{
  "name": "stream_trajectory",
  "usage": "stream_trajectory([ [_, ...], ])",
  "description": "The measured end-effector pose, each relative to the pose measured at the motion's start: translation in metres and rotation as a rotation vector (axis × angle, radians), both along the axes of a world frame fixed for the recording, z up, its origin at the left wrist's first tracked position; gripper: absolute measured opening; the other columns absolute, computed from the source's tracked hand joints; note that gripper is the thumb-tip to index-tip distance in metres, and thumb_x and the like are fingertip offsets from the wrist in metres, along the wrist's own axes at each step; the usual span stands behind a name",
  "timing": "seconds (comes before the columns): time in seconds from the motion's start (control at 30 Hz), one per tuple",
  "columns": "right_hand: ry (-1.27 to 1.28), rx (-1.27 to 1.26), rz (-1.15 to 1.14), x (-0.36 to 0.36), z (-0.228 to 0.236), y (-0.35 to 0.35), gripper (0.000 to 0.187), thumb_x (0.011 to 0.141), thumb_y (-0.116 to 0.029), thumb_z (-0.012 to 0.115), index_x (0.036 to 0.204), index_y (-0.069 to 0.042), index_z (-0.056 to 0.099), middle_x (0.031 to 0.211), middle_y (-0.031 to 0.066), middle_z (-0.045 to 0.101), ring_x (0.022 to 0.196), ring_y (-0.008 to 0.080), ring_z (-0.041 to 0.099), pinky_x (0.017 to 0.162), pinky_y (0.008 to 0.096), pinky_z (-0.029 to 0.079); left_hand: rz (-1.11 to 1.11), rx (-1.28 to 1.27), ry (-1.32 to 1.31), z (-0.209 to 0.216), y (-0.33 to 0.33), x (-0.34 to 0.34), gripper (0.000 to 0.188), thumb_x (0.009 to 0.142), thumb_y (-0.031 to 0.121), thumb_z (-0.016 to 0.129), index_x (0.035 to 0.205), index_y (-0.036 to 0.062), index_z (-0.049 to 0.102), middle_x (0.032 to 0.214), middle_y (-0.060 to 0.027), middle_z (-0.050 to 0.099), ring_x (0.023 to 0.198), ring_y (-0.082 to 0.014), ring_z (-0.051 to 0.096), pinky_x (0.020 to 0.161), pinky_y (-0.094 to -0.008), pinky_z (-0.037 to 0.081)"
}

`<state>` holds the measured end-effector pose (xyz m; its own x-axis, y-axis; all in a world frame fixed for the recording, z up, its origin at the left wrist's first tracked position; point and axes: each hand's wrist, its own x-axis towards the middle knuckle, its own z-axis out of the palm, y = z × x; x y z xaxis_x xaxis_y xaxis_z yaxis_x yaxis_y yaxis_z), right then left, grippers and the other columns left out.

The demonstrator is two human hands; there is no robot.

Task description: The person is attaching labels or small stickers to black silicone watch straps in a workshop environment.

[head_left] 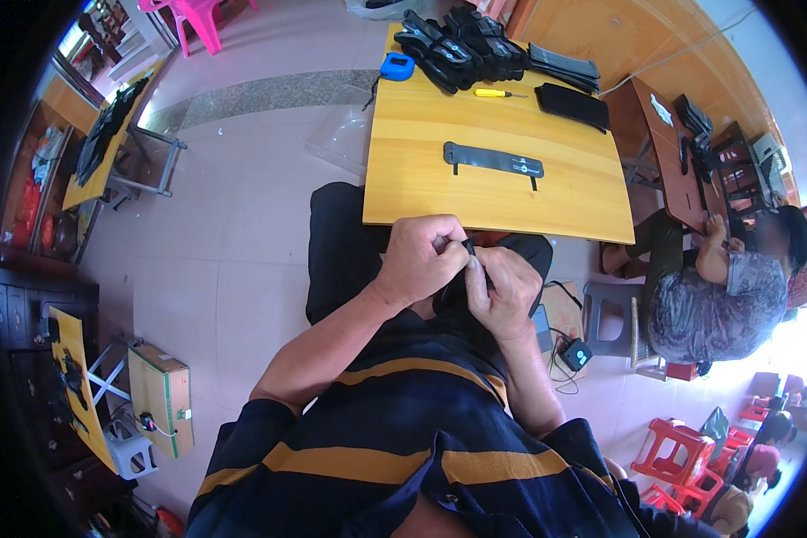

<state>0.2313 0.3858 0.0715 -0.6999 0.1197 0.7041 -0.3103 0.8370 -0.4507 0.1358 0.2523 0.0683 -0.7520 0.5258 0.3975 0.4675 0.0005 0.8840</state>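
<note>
Black piece [469, 246], small and mostly covered by the fingers, is between the two hands, above the dark trousers [334, 242] and just before the near edge of the yellow desk [412, 193]. The left hand [421, 260] is closed and appears to pinch the piece between thumb and forefinger; the right hand [508, 282] appears to grasp it too, with its other fingers curled. One cannot tell whether a longer part hangs below them.

For good handling, it seems best that one hand holds the piece steady while the other works with light, even pressure, leaving the worked end visible.

On the desk, beyond the hands, lies a flat dark strip [493, 160] with two narrow tabs toward the person. Farther back are a yellow-handled screwdriver [491, 93], a black pouch [572, 106], a heap of black straps [462, 45] and a blue tape measure [397, 66]. The desk's edge stands directly ahead of the knuckles, so forward movement probably asks for care. At right, a co-worker [717, 296] sits near a brown desk [686, 188].
</note>
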Motion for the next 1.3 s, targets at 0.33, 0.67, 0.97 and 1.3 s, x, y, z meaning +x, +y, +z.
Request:
stream_trajectory([
  [0.33, 0.012, -0.069, 0.016, 0.0, -0.004, 0.003, 0.005, 0.083, 0.001, 0.072, 0.086, -0.002, 0.07, 0.075, 0.0134, 0.068, 0.065, 0.0293, 0.067, 0.061, 0.035, 0.052, -0.223, -0.119, -0.159, 0.012, -0.013, -0.008, 0.009, 0.089, 0.004, 0.072, 0.084, -0.0018, 0.069, 0.069, -0.0022, 0.067, 0.058, -0.0054, 0.058, 0.055, -0.0231, 0.046],
  [0.67, -0.067, -0.144, 0.034, 0.001, -0.008, 0.009, 0.004, 0.089, -0.004, 0.07, 0.089, 0.0, 0.069, 0.076, 0.0141, 0.069, 0.067, 0.0293, 0.068, 0.063, 0.034, 0.052, -0.221, -0.123, -0.102, 0.008, -0.012, -0.008, 0.005, 0.09, 0.003, 0.071, 0.087, -0.001, 0.07, 0.073, -0.0067, 0.07, 0.063, -0.0105, 0.065, 0.058, -0.0266, 0.05],
  [0.97, -0.49, -0.548, 0.107, -0.005, -0.011, 0.006, 0.023, 0.104, -0.019, 0.058, 0.089, -0.001, 0.06, 0.069, 0.014, 0.061, 0.061, 0.0288, 0.062, 0.06, 0.0375, 0.049, 0.026, -0.209, 0.311, -0.006, -0.006, 0.0, 0.01, 0.081, 0.003, 0.069, 0.074, 0.0025, 0.061, 0.069, -0.0162, 0.064, 0.062, -0.0351, 0.064, 0.057, -0.0417, 0.051],
  [1.3, -0.117, -0.28, -0.052, -0.009, -0.011, 0.001, 0.023, 0.103, -0.013, 0.059, 0.083, -0.002, 0.059, 0.063, 0.0087, 0.057, 0.055, 0.0172, 0.058, 0.054, 0.0322, 0.046, 0.312, -0.115, -0.11, -0.032, -0.02, -0.027, 0.013, 0.085, 0.01, 0.065, 0.074, 0.0028, 0.065, 0.064, -0.0111, 0.064, 0.056, -0.0155, 0.062, 0.053, -0.0328, 0.049],
])
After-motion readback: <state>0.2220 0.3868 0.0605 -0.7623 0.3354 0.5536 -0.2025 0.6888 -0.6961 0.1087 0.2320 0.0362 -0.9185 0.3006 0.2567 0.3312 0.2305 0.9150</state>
